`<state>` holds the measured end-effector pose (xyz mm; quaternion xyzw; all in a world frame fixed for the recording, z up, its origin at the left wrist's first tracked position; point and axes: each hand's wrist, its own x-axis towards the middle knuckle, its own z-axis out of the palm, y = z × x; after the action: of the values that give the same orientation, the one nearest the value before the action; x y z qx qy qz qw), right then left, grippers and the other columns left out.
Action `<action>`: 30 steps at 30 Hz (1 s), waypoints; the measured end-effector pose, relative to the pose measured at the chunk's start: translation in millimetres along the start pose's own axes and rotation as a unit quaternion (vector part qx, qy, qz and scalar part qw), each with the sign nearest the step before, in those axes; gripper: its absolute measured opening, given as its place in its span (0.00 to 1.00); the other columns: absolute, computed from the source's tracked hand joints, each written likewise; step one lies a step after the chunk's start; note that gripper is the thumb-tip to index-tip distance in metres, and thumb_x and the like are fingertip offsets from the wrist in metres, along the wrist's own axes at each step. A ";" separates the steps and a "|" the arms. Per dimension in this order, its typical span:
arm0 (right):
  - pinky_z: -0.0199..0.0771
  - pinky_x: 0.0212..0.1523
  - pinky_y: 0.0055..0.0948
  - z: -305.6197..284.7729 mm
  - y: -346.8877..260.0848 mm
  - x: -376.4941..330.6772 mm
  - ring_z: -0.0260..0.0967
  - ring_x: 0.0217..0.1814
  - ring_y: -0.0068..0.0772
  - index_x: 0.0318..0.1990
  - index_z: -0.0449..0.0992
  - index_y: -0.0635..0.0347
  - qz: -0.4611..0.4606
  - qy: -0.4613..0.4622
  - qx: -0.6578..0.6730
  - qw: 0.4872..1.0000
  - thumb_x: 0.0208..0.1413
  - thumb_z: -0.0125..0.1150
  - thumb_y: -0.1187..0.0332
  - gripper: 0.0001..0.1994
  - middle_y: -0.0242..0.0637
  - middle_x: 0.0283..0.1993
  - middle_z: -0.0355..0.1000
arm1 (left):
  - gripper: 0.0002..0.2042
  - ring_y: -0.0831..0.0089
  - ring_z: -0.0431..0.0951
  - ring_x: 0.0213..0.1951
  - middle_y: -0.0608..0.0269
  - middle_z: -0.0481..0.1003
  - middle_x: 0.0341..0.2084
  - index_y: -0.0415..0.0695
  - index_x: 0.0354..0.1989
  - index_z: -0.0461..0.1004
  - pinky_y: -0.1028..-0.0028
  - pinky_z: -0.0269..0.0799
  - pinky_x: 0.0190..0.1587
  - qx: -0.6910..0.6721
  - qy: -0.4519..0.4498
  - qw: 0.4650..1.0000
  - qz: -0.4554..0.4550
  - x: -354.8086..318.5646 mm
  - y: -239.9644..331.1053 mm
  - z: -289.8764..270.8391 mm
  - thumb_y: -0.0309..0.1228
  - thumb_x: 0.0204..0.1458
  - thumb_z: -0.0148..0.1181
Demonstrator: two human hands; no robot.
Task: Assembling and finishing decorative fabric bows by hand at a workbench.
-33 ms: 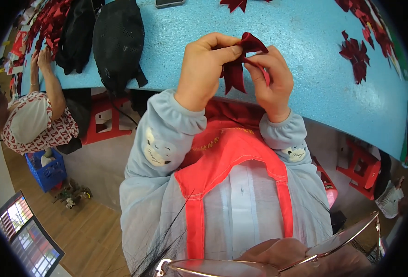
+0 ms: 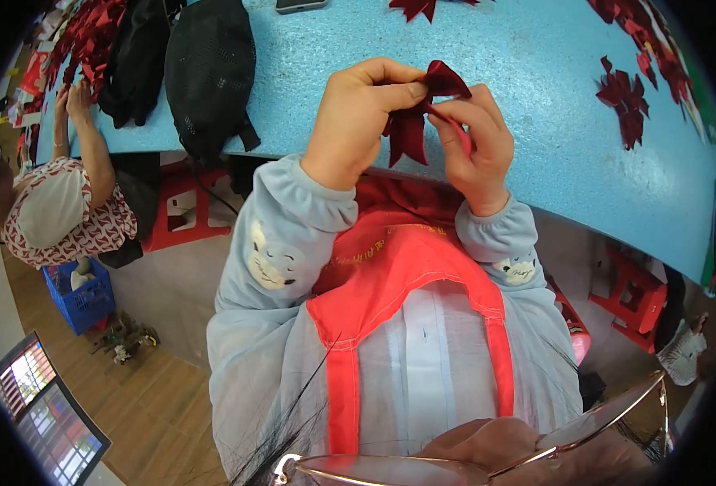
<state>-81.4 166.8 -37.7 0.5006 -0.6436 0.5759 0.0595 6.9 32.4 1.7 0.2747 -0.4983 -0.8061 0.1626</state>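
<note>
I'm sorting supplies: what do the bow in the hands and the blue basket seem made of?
Dark red bow: probably velvety ribbon, mostly matte, given its deep muted surface and curling loop. Blue basket: likely moulded plastic, finish unclear, given its openwork sides.

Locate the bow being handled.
In the head view, right of upper centre: the dark red bow is between the left hand and right hand, over the blue table.

left-hand grip (image 2: 356, 117): pinching dark red bow (image 2: 409, 138) | right-hand grip (image 2: 483, 146): on its ribbon | blue table (image 2: 333, 40): beneath | black bag (image 2: 209, 77): farther left
</note>
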 end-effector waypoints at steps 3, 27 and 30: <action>0.66 0.37 0.22 -2.9 -5.2 -0.9 0.66 0.35 0.26 0.35 0.74 0.66 0.063 -0.030 -0.027 0.997 0.52 0.59 0.79 0.04 0.32 0.36 0.71 | 0.07 0.78 0.75 0.32 0.61 0.77 0.31 0.34 0.37 0.76 0.79 0.71 0.36 0.047 -0.092 0.994 -0.026 0.7 6.3 -9.8 0.23 0.50 0.59; 0.70 0.34 0.20 -44.5 3.7 21.7 0.69 0.34 0.22 0.48 0.71 0.65 0.269 0.061 0.324 0.905 0.56 0.56 0.73 0.13 0.32 0.37 0.73 | 0.15 0.75 0.76 0.35 0.58 0.76 0.36 0.35 0.47 0.72 0.79 0.72 0.38 0.084 -0.152 0.984 -0.038 9.4 19.4 8.9 0.23 0.50 0.60; 0.69 0.32 0.19 -36.9 -1.1 19.3 0.69 0.32 0.22 0.46 0.72 0.65 0.288 0.028 0.300 0.909 0.56 0.57 0.72 0.11 0.32 0.35 0.73 | 0.15 0.75 0.76 0.36 0.59 0.76 0.37 0.36 0.47 0.71 0.79 0.73 0.38 0.084 -0.167 0.982 -0.005 7.3 20.7 18.9 0.24 0.51 0.60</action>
<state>-108.6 185.4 -12.3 0.2717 -0.5548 0.7477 -0.2438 -10.6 32.6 24.8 0.1512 -0.5833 -0.7965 0.0492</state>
